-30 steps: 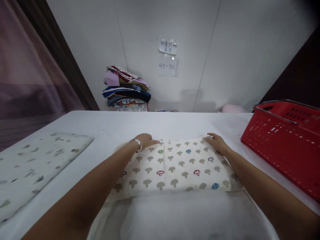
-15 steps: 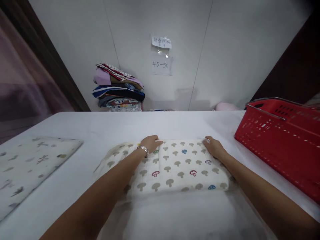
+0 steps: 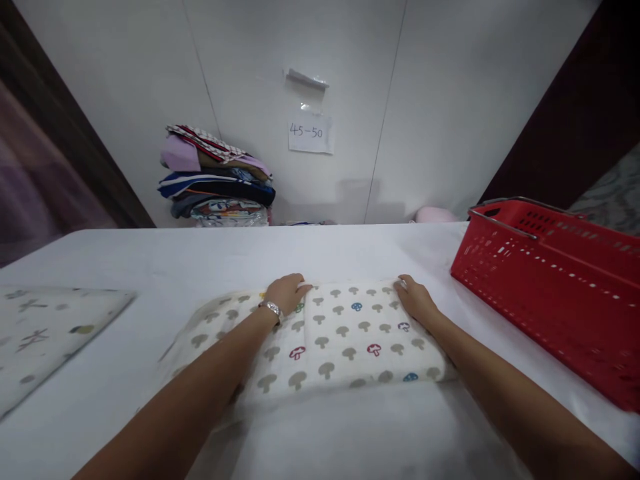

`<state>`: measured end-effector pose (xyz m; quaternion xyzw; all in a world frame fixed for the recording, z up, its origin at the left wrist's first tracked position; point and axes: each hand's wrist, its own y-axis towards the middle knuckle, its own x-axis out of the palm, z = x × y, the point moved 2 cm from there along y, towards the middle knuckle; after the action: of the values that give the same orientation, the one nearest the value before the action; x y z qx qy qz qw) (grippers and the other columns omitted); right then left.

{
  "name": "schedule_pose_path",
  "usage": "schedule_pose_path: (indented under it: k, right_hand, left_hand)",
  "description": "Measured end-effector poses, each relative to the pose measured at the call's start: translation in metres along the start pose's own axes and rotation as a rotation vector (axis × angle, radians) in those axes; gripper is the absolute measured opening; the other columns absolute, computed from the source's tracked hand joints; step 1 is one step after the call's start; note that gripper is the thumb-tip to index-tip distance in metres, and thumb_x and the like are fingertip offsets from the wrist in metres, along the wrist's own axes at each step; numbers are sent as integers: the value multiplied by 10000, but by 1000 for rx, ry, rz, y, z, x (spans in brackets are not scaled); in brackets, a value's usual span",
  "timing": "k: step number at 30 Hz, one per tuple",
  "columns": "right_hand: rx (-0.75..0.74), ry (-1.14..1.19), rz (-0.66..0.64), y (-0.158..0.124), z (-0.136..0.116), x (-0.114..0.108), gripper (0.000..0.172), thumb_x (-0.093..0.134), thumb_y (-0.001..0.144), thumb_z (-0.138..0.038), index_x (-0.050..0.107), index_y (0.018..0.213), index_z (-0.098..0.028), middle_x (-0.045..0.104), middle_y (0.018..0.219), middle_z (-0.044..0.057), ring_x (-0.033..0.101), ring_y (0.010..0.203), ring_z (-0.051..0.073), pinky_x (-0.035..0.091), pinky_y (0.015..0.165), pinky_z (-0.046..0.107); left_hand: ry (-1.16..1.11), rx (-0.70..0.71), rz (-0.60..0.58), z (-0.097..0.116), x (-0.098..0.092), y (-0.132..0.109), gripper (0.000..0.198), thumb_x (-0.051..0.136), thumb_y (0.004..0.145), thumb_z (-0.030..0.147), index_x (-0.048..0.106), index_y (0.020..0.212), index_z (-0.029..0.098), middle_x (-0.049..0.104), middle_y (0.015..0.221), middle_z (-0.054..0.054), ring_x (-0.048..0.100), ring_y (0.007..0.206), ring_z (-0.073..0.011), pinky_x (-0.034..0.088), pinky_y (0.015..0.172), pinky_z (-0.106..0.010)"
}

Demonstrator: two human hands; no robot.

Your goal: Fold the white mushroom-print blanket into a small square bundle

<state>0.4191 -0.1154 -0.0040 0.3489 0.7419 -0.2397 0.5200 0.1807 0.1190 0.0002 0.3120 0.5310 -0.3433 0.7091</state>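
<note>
A white cloth point(image 3: 345, 340) printed with beige, red, blue and green mushrooms lies folded on the white table in front of me. My left hand point(image 3: 286, 293), with a silver bracelet at its wrist, pinches the cloth's far edge near a fold line. At the far right corner my right hand point(image 3: 414, 297) grips the same edge, its fingertips partly hidden. Left of the fold line, a looser part of the cloth spreads out beneath my left forearm.
A red plastic basket point(image 3: 540, 287) with metal handles stands at the right. Another folded printed cloth point(image 3: 55, 333) lies at the left. Behind the table point(image 3: 320, 250) rises a stack of folded fabrics point(image 3: 217, 177) against the wall, near a paper sign point(image 3: 311, 133).
My view has turned slightly right, so everything sits further left. Both hands keep their hold on the cloth's far edge. The upper wall paper has curled up, hiding its writing.
</note>
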Motion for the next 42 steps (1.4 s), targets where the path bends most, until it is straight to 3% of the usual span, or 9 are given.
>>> schedule_pose_path:
  k: [10, 17, 21, 25, 29, 33, 42]
  right_hand:
    - [-16, -100, 37, -3, -4, -2, 434, 260, 917, -408, 390, 1269, -190, 644, 979, 126, 599, 901, 244, 400, 729, 308]
    - [-13, -308, -46, -4, -13, -3, 395, 256, 918, -380, 422, 1208, -169, 651, 908, 132, 610, 850, 248, 404, 699, 324]
    - [-37, -338, -3, -4, -11, -6, 411, 280, 911, -350, 393, 1259, -164, 631, 980, 148, 595, 895, 270, 414, 746, 373]
    - [-316, -332, 111, -15, -28, -7, 456, 355, 882, -282, 377, 1306, -118, 461, 1290, 174, 411, 1195, 278, 345, 935, 397]
    - [-594, -203, 8, -36, -56, 6, 543, 332, 894, -438, 331, 1361, -160, 273, 1448, 103, 204, 1336, 237, 218, 1060, 391]
    - [-603, -215, -144, -41, -60, 25, 619, 254, 886, -560, 282, 1391, -203, 188, 1479, 69, 131, 1357, 249, 156, 1075, 463]
    - [-589, -266, -115, -35, -45, 41, 595, 231, 891, -561, 280, 1391, -242, 164, 1485, 32, 110, 1363, 221, 154, 1079, 462]
  left_hand:
    - [-32, -68, -8, -2, 1, 2, 332, 334, 869, 466, 559, 903, 224, 638, 943, -40, 575, 854, -200, 395, 707, -298]
    - [2, -83, -40, -3, 6, 6, 327, 340, 869, 456, 559, 918, 218, 635, 972, -53, 573, 885, -208, 396, 733, -303]
    - [0, -103, -47, -6, 9, 8, 358, 346, 852, 502, 560, 925, 225, 642, 938, -55, 580, 848, -219, 396, 692, -306]
    - [-3, -98, -45, -8, 10, 8, 356, 349, 847, 505, 560, 910, 226, 642, 922, -52, 580, 835, -219, 390, 675, -302]
    - [-3, -94, -31, -7, 10, 7, 367, 342, 844, 517, 559, 885, 223, 638, 898, -52, 577, 823, -214, 383, 672, -297]
    - [-20, -94, -26, -9, 11, 6, 378, 339, 843, 528, 560, 908, 228, 638, 923, -49, 574, 842, -213, 387, 689, -299]
    - [-41, -107, -64, -1, 9, 2, 388, 355, 845, 527, 564, 979, 229, 627, 1041, -49, 562, 957, -221, 408, 787, -315]
